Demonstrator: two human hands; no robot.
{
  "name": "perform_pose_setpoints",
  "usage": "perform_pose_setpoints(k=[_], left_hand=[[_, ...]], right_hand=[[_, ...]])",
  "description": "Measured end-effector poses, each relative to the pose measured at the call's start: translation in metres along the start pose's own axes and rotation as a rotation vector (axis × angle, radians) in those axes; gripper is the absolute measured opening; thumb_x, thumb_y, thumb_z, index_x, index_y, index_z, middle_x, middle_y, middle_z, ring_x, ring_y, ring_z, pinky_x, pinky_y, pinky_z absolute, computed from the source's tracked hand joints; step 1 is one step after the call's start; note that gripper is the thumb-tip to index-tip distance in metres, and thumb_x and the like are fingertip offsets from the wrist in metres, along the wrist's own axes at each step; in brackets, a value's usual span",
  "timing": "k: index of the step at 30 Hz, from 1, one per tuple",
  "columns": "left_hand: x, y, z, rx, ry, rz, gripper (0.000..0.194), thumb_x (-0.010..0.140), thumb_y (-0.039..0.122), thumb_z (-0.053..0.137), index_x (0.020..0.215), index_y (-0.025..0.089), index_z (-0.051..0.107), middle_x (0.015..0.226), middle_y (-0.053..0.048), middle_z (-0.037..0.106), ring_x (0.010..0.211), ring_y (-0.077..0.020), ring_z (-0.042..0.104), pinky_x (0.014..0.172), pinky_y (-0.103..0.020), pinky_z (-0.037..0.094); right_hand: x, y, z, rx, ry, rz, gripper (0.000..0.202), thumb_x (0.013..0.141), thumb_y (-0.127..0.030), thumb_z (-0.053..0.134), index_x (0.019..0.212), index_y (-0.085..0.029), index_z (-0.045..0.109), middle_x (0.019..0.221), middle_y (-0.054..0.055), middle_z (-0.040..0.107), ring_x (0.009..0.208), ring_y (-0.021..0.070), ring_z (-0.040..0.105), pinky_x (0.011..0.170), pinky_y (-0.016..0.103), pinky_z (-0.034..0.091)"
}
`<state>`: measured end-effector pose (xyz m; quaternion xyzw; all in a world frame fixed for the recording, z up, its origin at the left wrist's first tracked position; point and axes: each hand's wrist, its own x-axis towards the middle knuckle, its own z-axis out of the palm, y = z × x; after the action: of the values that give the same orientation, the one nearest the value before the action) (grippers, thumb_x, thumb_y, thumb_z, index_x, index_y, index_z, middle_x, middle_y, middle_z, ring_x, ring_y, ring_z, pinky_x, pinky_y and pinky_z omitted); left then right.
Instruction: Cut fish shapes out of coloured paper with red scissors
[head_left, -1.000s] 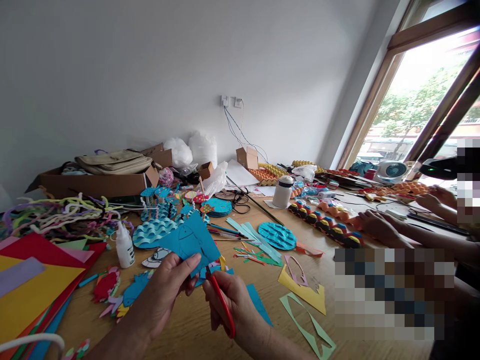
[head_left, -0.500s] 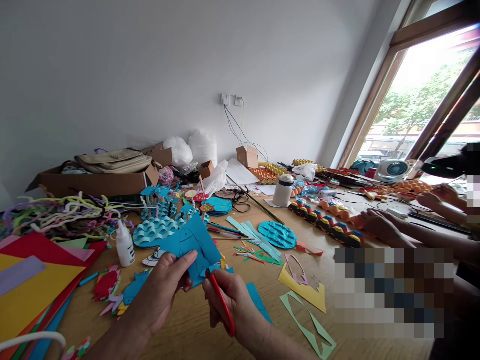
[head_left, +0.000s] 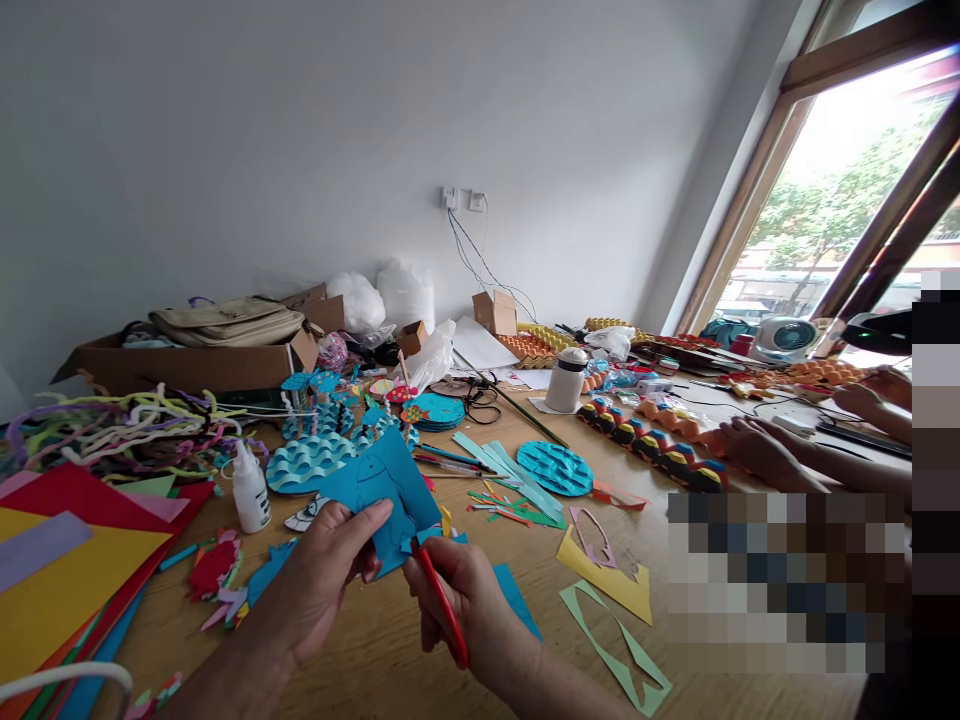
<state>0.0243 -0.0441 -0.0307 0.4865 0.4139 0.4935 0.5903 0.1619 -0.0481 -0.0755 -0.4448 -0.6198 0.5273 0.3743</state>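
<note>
A sheet of blue paper [head_left: 382, 480] with a fish outline drawn on it is pinched in my left hand [head_left: 337, 560], thumb on top. My right hand [head_left: 461, 600] is wrapped round red-handled scissors [head_left: 442, 600], whose blades are at the lower right edge of the paper. Most of the blades is hidden by the paper and fingers. Red and blue paper cutouts [head_left: 214, 570] lie left of my left forearm. A blue paper piece [head_left: 516, 600] lies just beyond my right wrist.
A white glue bottle [head_left: 250, 490] stands left of my hands. Coloured sheets [head_left: 75, 560] are stacked at the left. Paper offcuts [head_left: 607, 580] and a blue textured disc [head_left: 555, 468] lie to the right. Another person's hands [head_left: 761, 450] rest on the table at far right.
The blue paper and both my hands have shifted very slightly left. The scissors stay at the paper's lower edge.
</note>
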Motion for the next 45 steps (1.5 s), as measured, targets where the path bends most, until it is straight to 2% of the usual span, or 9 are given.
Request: perform_pose_setpoints(k=[3, 8, 12, 21, 25, 29, 36, 45], left_hand=[[-0.0002, 0.0013, 0.0004, 0.002, -0.002, -0.005, 0.037, 0.073, 0.039, 0.061, 0.048, 0.020, 0.041, 0.045, 0.005, 0.042, 0.046, -0.0107, 0.037, 0.045, -0.023, 0.030], [-0.0014, -0.0012, 0.0004, -0.026, 0.080, -0.046, 0.037, 0.069, 0.038, 0.065, 0.047, 0.020, 0.042, 0.043, 0.005, 0.044, 0.046, -0.0104, 0.038, 0.046, -0.022, 0.033], [-0.0017, -0.0025, 0.0002, -0.039, 0.050, -0.046, 0.039, 0.069, 0.039, 0.065, 0.044, 0.019, 0.042, 0.042, 0.006, 0.041, 0.045, -0.0100, 0.037, 0.045, -0.022, 0.032], [0.0018, -0.0028, 0.0025, 0.077, 0.070, 0.032, 0.039, 0.071, 0.040, 0.061, 0.043, 0.020, 0.041, 0.040, 0.005, 0.041, 0.042, -0.0094, 0.034, 0.044, -0.022, 0.030], [-0.0017, -0.0012, 0.0048, -0.011, 0.100, -0.021, 0.036, 0.067, 0.038, 0.066, 0.044, 0.019, 0.044, 0.040, 0.006, 0.042, 0.042, -0.0092, 0.036, 0.043, -0.021, 0.032], [-0.0033, -0.0005, 0.0051, -0.105, 0.068, -0.056, 0.035, 0.064, 0.036, 0.068, 0.045, 0.019, 0.044, 0.041, 0.007, 0.042, 0.042, -0.0086, 0.037, 0.042, -0.020, 0.032], [-0.0019, -0.0002, 0.0055, -0.100, 0.053, -0.034, 0.035, 0.066, 0.036, 0.067, 0.046, 0.018, 0.045, 0.042, 0.007, 0.043, 0.043, -0.0080, 0.036, 0.042, -0.020, 0.032], [-0.0013, -0.0023, 0.0042, -0.145, 0.086, -0.086, 0.034, 0.066, 0.032, 0.070, 0.045, 0.018, 0.047, 0.041, 0.007, 0.045, 0.042, -0.0076, 0.039, 0.041, -0.019, 0.033]], right_hand=[[-0.0002, -0.0022, 0.0007, 0.007, 0.001, -0.007, 0.040, 0.074, -0.053, 0.048, 0.056, -0.018, 0.040, 0.040, -0.008, 0.033, 0.032, 0.0060, 0.042, 0.031, 0.014, 0.031], [-0.0008, -0.0037, 0.0004, 0.019, 0.008, -0.007, 0.040, 0.072, -0.052, 0.049, 0.055, -0.018, 0.039, 0.041, -0.008, 0.033, 0.033, 0.0058, 0.042, 0.032, 0.015, 0.034], [-0.0011, -0.0038, -0.0004, 0.010, 0.017, -0.019, 0.039, 0.073, -0.051, 0.048, 0.056, -0.017, 0.040, 0.041, -0.008, 0.033, 0.033, 0.0060, 0.043, 0.033, 0.015, 0.035], [-0.0003, -0.0040, 0.0006, -0.013, 0.018, -0.013, 0.041, 0.074, -0.052, 0.048, 0.054, -0.017, 0.039, 0.043, -0.007, 0.033, 0.034, 0.0054, 0.042, 0.034, 0.015, 0.035], [0.0001, -0.0005, -0.0002, 0.048, -0.010, -0.028, 0.042, 0.073, -0.056, 0.048, 0.057, -0.017, 0.040, 0.043, -0.008, 0.035, 0.034, 0.0061, 0.043, 0.034, 0.016, 0.037], [0.0002, 0.0032, -0.0010, 0.068, -0.026, -0.038, 0.043, 0.074, -0.057, 0.048, 0.058, -0.017, 0.040, 0.042, -0.008, 0.036, 0.033, 0.0056, 0.042, 0.033, 0.015, 0.036], [0.0020, 0.0022, -0.0023, 0.040, -0.009, -0.049, 0.041, 0.073, -0.054, 0.049, 0.056, -0.017, 0.040, 0.041, -0.007, 0.035, 0.032, 0.0060, 0.042, 0.031, 0.015, 0.034], [-0.0011, -0.0039, -0.0030, -0.013, 0.019, -0.022, 0.038, 0.071, -0.050, 0.051, 0.054, -0.018, 0.039, 0.042, -0.007, 0.034, 0.032, 0.0060, 0.042, 0.030, 0.015, 0.033]])
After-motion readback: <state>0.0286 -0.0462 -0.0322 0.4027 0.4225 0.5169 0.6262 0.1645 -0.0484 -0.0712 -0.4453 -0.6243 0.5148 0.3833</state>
